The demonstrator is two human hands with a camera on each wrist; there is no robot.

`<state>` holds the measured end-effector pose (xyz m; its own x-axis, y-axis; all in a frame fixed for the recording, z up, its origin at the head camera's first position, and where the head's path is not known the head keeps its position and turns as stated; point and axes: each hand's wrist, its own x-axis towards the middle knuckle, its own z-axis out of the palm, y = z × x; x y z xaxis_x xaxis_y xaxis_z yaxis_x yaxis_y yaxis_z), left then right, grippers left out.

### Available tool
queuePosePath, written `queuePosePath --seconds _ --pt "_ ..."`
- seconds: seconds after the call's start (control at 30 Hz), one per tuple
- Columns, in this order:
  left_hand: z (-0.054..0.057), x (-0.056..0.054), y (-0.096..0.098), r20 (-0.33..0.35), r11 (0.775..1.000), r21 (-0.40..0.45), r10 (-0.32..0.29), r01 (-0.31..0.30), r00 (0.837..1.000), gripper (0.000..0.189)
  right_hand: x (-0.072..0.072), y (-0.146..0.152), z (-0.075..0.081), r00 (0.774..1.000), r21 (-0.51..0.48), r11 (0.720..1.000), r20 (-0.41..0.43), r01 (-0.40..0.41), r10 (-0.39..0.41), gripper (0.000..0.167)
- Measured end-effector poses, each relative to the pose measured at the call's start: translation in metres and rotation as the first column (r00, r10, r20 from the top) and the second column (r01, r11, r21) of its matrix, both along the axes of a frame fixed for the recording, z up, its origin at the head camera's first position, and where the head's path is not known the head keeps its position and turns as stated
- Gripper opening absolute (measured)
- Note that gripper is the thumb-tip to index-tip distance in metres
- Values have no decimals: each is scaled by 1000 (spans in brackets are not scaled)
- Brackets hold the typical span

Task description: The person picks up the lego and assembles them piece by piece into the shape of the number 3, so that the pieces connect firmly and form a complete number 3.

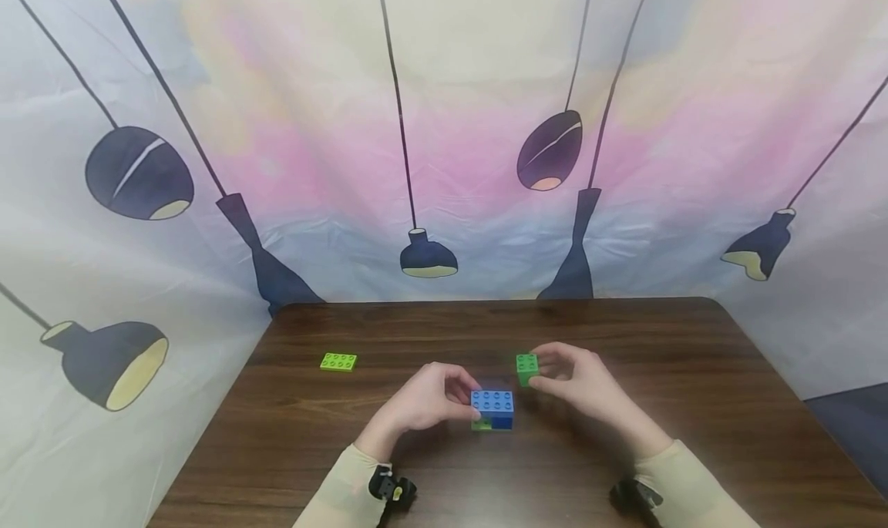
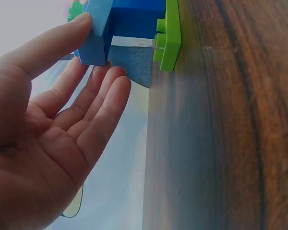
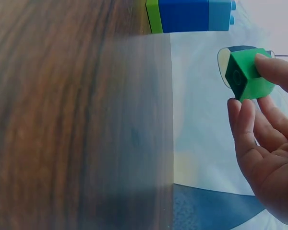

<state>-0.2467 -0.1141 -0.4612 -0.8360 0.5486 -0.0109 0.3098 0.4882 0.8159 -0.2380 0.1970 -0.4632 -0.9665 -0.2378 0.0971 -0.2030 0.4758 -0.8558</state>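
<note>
Near the middle of the table is a small stack of toy building bricks. A light blue brick (image 1: 492,399) lies on top, a dark blue brick (image 2: 137,19) is under its right part, and a thin lime plate (image 2: 170,38) forms the base. Below the light blue brick's left end there is a gap. My left hand (image 1: 433,393) pinches that end between thumb and fingers. To the right of the stack, my right hand (image 1: 579,374) holds a green two-by-two brick (image 1: 527,366) up off the table, its studs upward.
Another flat lime plate (image 1: 338,361) lies on the dark wooden table (image 1: 291,435), toward the back left. Behind the table hangs a cloth (image 1: 472,150) printed with lamps. Each wrist wears a small black camera.
</note>
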Motion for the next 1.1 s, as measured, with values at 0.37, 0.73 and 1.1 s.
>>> queuePosePath --seconds 0.37,0.73,1.1 --pt "0 0 0 -3 1000 0 7 -7 1000 26 1 -4 2 999 10 1000 -40 -5 5 41" --pt "-1 0 0 -6 1000 -3 5 -5 1000 26 7 -9 0 998 -13 999 -49 -38 37 40" --pt "0 0 1 7 1000 13 -3 2 1000 26 13 -18 0 992 -56 992 -51 -115 112 37"
